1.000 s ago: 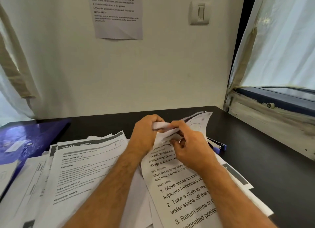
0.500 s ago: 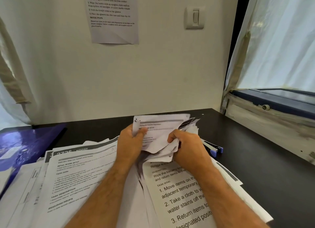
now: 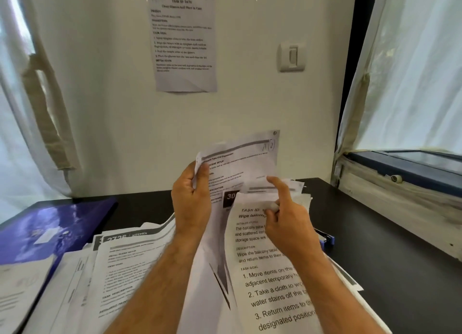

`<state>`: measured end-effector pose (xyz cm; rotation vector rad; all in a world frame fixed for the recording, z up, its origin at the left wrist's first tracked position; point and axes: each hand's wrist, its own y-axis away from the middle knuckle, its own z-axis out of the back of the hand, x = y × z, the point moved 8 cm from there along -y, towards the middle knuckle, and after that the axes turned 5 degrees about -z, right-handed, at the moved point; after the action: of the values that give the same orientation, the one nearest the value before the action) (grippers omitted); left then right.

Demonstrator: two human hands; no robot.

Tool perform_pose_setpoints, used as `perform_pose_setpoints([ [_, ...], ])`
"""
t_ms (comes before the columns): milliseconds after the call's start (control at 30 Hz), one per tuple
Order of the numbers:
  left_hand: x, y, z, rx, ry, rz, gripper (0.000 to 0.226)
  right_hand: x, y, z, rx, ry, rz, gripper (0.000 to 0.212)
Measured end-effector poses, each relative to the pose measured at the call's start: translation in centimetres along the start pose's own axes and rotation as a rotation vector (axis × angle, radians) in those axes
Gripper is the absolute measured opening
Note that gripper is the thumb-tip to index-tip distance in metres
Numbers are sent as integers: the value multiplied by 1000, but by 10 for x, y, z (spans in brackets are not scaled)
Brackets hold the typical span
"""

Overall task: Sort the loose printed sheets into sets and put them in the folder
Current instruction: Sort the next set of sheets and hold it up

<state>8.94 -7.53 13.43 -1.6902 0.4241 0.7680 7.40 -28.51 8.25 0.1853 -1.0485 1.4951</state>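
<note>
A printed sheet (image 3: 246, 158) stands raised above the desk; my left hand (image 3: 191, 201) grips its left edge, thumb in front. My right hand (image 3: 285, 216) pinches the top edges of several sheets lower down, its index finger lifted toward the raised page. The front sheet in that bundle reads "Wipe balcony" (image 3: 265, 278) and slopes down toward me. A loose pile of printed sheets (image 3: 125, 266) lies on the dark desk at the left, topped by one headed "KITCHEN". A blue folder (image 3: 47, 231) lies flat at the far left.
A blue stapler (image 3: 326, 238) lies on the black desk (image 3: 400, 271) just right of my right wrist. A printed notice (image 3: 183, 41) is taped to the wall. A window sill (image 3: 400, 183) and curtain run along the right side.
My left hand has lifted one sheet up and unfolded it upright. My right hand moved from crumpling the sheet tops to pinching the lower bundle. The camera tilted upward.
</note>
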Motion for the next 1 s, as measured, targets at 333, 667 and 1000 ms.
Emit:
perform_pose_setpoints([
  [333, -114, -48, 15, 28, 59, -245, 26, 147, -14, 95, -432, -42, 578, 10],
  [667, -186, -73, 70, 1, 235, -129, 25, 253, -1, 123, -571, -252, 768, 9],
  [1000, 36, 32, 106, 65, 51, 642, 25, 119, 21, -42, -132, -236, 324, 10],
])
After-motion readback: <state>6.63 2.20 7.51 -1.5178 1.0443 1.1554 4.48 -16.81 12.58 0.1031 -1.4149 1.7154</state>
